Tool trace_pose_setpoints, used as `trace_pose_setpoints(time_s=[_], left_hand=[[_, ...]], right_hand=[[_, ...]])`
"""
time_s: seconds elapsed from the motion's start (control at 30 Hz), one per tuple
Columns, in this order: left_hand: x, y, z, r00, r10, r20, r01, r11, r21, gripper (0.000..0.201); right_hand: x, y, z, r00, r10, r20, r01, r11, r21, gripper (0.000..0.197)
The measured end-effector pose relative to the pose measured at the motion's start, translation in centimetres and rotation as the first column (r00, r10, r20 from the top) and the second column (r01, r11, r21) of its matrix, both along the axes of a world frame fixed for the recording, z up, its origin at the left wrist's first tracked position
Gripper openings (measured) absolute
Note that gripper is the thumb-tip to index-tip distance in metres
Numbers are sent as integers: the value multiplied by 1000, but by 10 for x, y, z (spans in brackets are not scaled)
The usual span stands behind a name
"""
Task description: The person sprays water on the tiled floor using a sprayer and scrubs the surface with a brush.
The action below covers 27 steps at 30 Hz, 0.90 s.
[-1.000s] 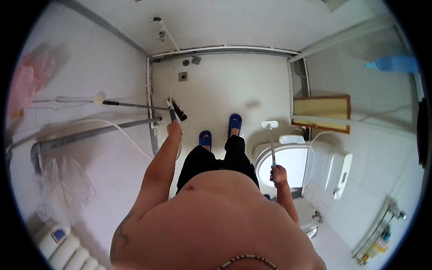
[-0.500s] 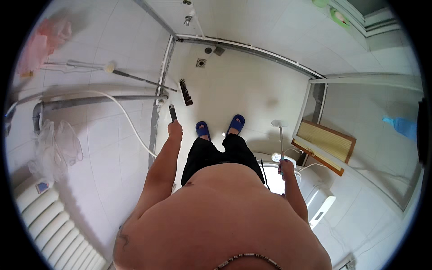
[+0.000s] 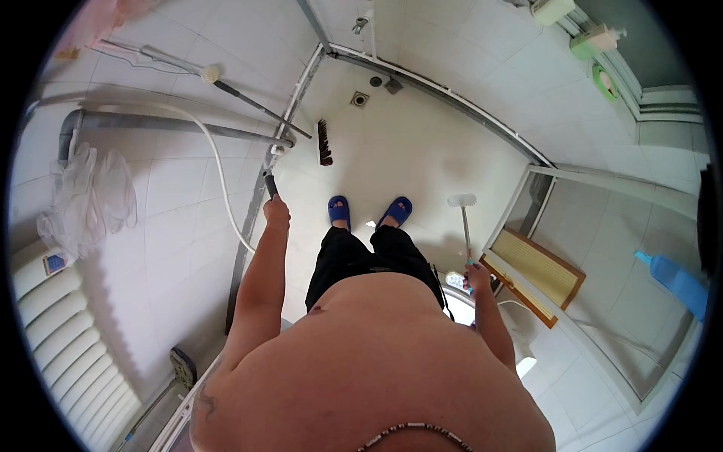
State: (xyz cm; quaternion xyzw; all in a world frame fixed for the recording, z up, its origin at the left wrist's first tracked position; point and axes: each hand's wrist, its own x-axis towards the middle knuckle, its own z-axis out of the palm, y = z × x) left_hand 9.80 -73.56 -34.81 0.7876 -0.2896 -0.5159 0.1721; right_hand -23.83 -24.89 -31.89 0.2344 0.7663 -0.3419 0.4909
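My left hand point(image 3: 277, 213) is closed round a dark handle point(image 3: 270, 184) with a lighter tip that points away from me, near the left wall; whatever else belongs to it is hidden behind my hand and arm. In my right hand point(image 3: 477, 278) is a long-handled scrub brush point(image 3: 465, 218). Its white, rounded bristle head is farthest from me, over the pale floor on the right. A floor brush head point(image 3: 324, 143) with dark bristles stands on the floor ahead. Close to it ends a grey pole point(image 3: 256, 104) leaning along the left wall.
A grey pipe point(image 3: 181, 126) and a white hose point(image 3: 218, 162) run along the left wall, above a white radiator point(image 3: 68, 331). Ahead is a floor drain point(image 3: 360, 99). Right of me are a wood-framed yellow panel point(image 3: 538, 265) and a blue bottle point(image 3: 674, 282). Blue slippers point(image 3: 395, 213) are on my feet.
My view has turned, shifting the room. My left hand has moved a little left with the dark handle. My right hand still holds the scrub brush, nearly unmoved.
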Motion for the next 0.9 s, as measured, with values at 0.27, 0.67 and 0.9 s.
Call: trace_pose_setpoints(time_s=[0.27, 0.67, 0.9], left_hand=[[51, 3, -6, 936, -322, 140, 331, 942, -49, 31], [9, -40, 31, 936, -281, -211, 275, 960, -58, 25], [-12, -77, 50, 908, -292, -300, 267, 956, -123, 26]], right_hand=[[22, -17, 18, 996, 69, -52, -67, 997, 46, 17], [89, -12, 22, 986, -151, -63, 154, 987, 43, 13], [116, -16, 28, 973, -218, -71, 219, 976, 6, 13]])
